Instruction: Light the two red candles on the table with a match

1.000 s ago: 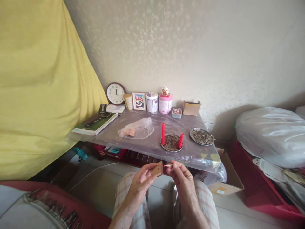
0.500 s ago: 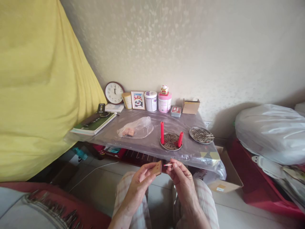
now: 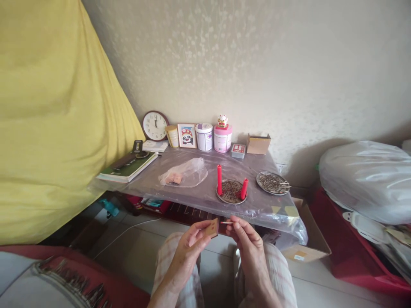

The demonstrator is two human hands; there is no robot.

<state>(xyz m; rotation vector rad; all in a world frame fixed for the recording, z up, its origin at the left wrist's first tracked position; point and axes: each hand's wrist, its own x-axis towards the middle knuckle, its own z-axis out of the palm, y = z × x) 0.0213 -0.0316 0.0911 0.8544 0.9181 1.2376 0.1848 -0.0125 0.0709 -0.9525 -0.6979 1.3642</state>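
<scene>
My left hand (image 3: 189, 241) grips a small brown matchbox (image 3: 212, 228) between thumb and fingers, held above my lap. My right hand (image 3: 245, 239) pinches a thin match (image 3: 226, 223), its tip pointing left at the side of the box. Just beyond my hands, on the low table (image 3: 192, 194), a round metal dish (image 3: 231, 192) holds two red candles, a tall upright one (image 3: 219, 179) and a shorter leaning one (image 3: 244, 188). Neither candle shows a flame.
A second metal dish (image 3: 272, 183) with sticks sits right of the candles. A plastic bag (image 3: 184, 173), books (image 3: 128, 167), a clock (image 3: 155, 125), tins (image 3: 204, 137) and small boxes (image 3: 258, 143) line the table. Yellow fabric (image 3: 54, 119) hangs left; a cardboard box (image 3: 308, 246) and bagged bundle (image 3: 366, 179) stand right.
Both hands hold the matchbox and match in nearly the same pose. The view has shifted slightly; nothing else has moved.
</scene>
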